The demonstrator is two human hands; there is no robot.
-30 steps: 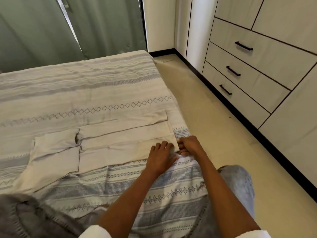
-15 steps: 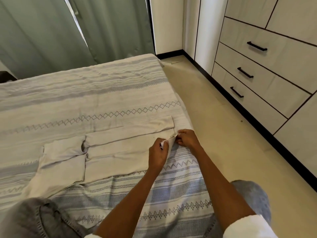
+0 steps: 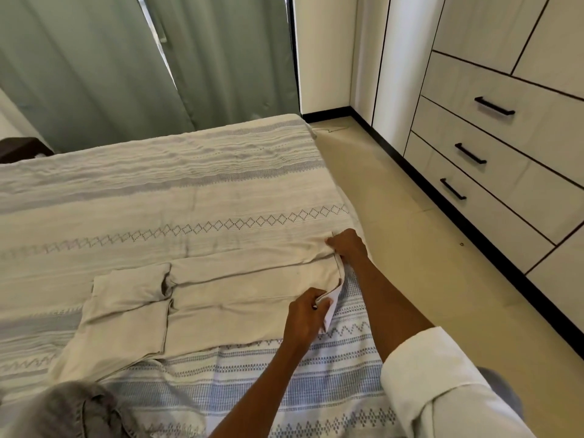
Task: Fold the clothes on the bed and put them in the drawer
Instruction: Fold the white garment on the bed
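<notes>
Two hands work at the right end of a cream shirt (image 3: 221,298) lying flat on the bed (image 3: 189,191), its body folded into a long band with the sleeves turned in at the left. Her left hand (image 3: 305,316) has its fingers curled round the near corner of the hem, lifting that corner a little off the striped bedspread so the pale underside shows. Her right hand (image 3: 346,243) is further along the same edge, at the far corner, fingers bent and pinching the cloth there; the fabric bunches slightly under them. The hem runs between the two hands, close to the bed's right side. Grey denim (image 3: 66,412) is heaped at the near left corner of the bed, apart from the shirt. Across the strip of floor stand three drawers (image 3: 493,159), all closed, each with a black bar handle. Green curtains (image 3: 126,64) hang behind the bed.
</notes>
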